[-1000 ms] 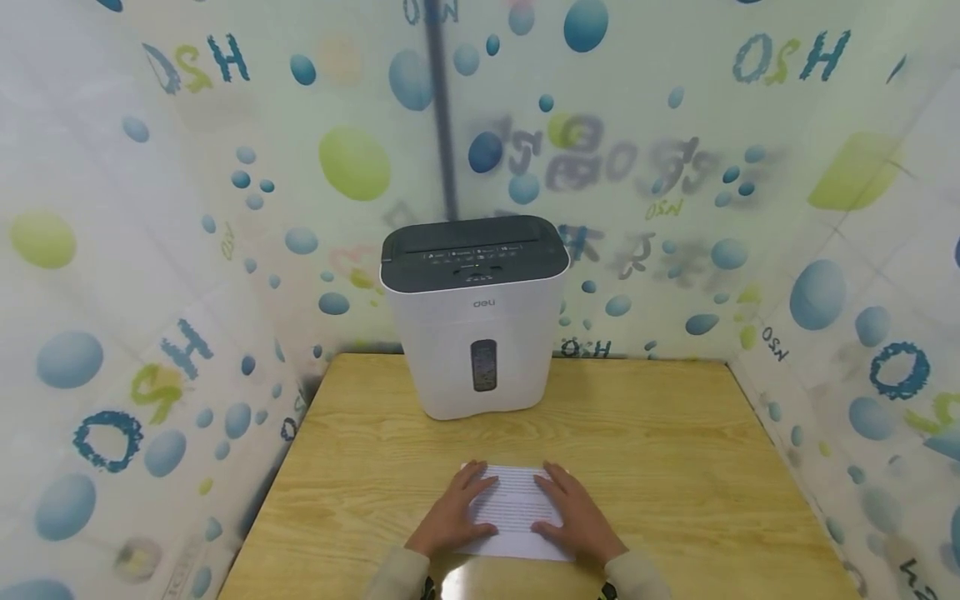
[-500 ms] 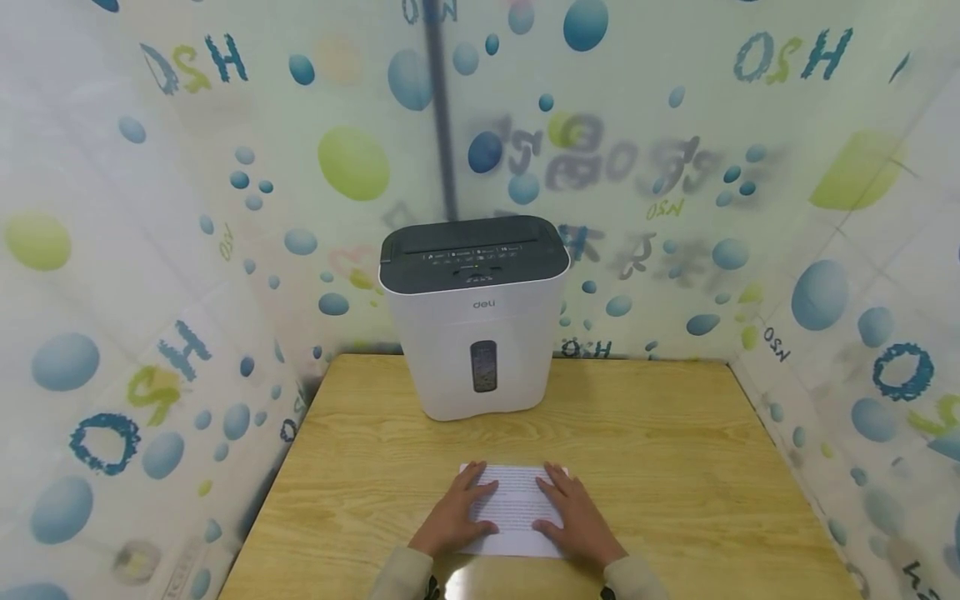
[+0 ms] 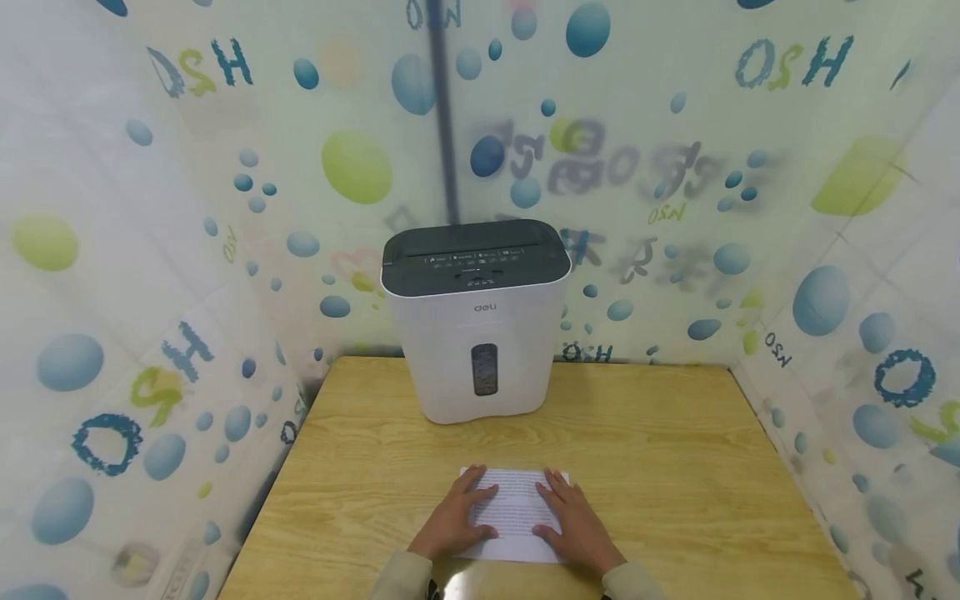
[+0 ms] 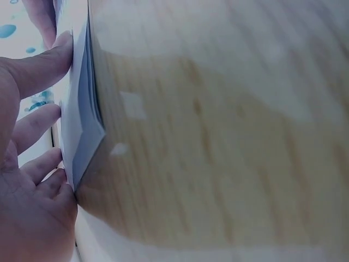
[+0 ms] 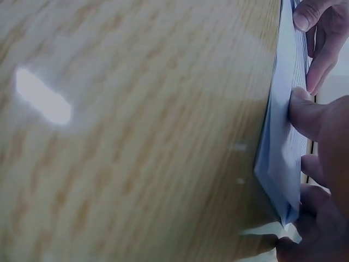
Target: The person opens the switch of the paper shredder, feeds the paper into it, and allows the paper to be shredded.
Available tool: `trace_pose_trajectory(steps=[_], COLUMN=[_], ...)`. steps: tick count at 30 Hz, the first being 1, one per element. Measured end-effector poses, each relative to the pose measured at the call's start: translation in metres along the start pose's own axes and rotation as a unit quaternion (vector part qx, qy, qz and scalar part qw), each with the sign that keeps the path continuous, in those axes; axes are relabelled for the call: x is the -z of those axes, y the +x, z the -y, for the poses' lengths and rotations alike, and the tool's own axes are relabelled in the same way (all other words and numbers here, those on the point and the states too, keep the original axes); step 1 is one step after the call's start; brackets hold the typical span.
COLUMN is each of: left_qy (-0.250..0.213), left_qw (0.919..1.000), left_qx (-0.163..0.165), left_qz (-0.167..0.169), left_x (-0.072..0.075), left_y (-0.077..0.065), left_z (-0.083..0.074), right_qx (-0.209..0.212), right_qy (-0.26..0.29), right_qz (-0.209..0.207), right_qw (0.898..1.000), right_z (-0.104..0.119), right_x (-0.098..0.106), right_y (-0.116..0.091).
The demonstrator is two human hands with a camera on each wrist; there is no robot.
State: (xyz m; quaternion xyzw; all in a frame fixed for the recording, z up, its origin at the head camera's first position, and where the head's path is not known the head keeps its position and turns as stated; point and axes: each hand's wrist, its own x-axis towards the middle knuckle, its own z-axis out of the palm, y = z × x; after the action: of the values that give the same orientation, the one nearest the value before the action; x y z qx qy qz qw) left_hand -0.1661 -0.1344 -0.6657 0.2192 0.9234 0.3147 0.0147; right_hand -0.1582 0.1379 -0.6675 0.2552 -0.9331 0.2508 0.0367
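Note:
Printed paper sheets [image 3: 513,507] lie in a stack near the front of the wooden table. My left hand [image 3: 452,521] rests on the left side of the stack, fingers spread forward and thumb pointing inward. On its right side lies my right hand [image 3: 579,525], a mirror of the other. Several layered edges of the paper [image 4: 82,117] show in the left wrist view, its near corner a little raised off the wood. In the right wrist view the thumb touches the top of the paper [image 5: 281,131]. The palms cover the stack's side edges in the head view.
A white paper shredder [image 3: 450,350] with a dark slotted top stands behind the paper, toward the table's back edge. Around the wooden table [image 3: 660,450] hang patterned curtain walls [image 3: 255,100] at the back and both sides.
The head view has shifted very slightly. Both hands keep their place on the paper, with hardly any movement.

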Motion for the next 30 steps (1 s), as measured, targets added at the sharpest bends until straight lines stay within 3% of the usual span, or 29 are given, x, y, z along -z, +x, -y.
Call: trace_pose_trajectory(steps=[7, 15, 25, 30], left_qy=[-0.005, -0.008, -0.013, -0.01], left_qw=[1.0, 1.0, 0.9999, 0.9999], left_qx=[0.001, 0.005, -0.004, 0.001], left_qz=[0.001, 0.001, -0.004, 0.002], left_x=[0.001, 0.0, -0.003, -0.001], left_y=[0.002, 0.002, 0.0, 0.002], left_z=[-0.002, 0.0, 0.004, 0.003], right_qx=[-0.028, -0.048, -0.128, -0.18], right_qy=[-0.004, 0.015, 0.062, 0.055], right_qz=[0.004, -0.065, -0.039, -0.059], right_qw=[1.0, 0.997, 0.989, 0.98], right_z=[0.004, 0.013, 0.012, 0.009], right_x=[-0.002, -0.002, 0.006, 0.002], right_y=[-0.001, 0.004, 0.03, 0.041])
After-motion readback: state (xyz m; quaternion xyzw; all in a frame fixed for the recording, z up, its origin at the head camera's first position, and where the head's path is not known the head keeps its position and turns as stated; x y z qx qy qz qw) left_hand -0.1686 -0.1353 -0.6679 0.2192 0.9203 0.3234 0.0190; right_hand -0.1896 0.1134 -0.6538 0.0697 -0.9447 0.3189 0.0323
